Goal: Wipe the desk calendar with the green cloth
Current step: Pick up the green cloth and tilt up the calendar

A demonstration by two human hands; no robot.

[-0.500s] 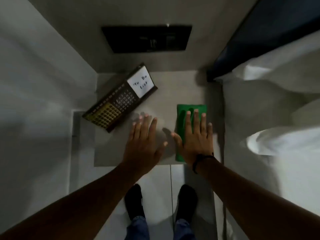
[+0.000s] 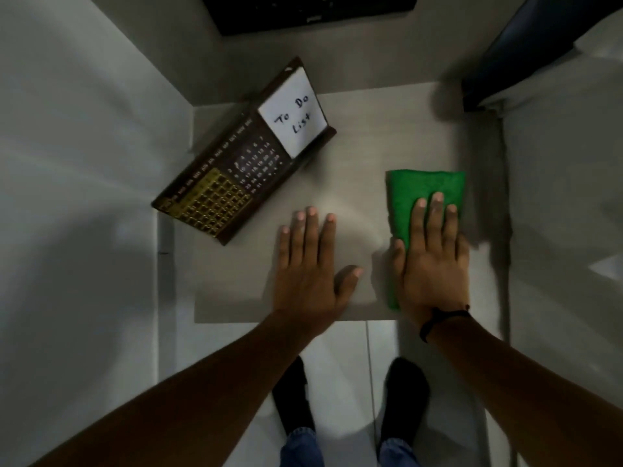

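The dark brown desk calendar (image 2: 236, 170) stands tilted at the back left of the small grey table (image 2: 354, 156). It has gold squares at one end and a white "To Do List" card (image 2: 295, 117) at the other. A folded green cloth (image 2: 414, 193) lies at the table's right side. My right hand (image 2: 433, 261) rests flat on the near half of the cloth, fingers stretched out, not gripping it. My left hand (image 2: 310, 264) lies flat and empty on the bare tabletop, a short way in front of the calendar's near corner.
A black monitor (image 2: 313, 11) hangs on the wall behind the table. A wall runs close on the left, and white bedding (image 2: 566, 197) with a dark headboard (image 2: 539, 38) flanks the right. My feet (image 2: 293, 399) stand on the tiled floor below the table's front edge.
The view has drawn closer to the table and tipped down. Both hands stay flat in about the same places, the right one still on the cloth.
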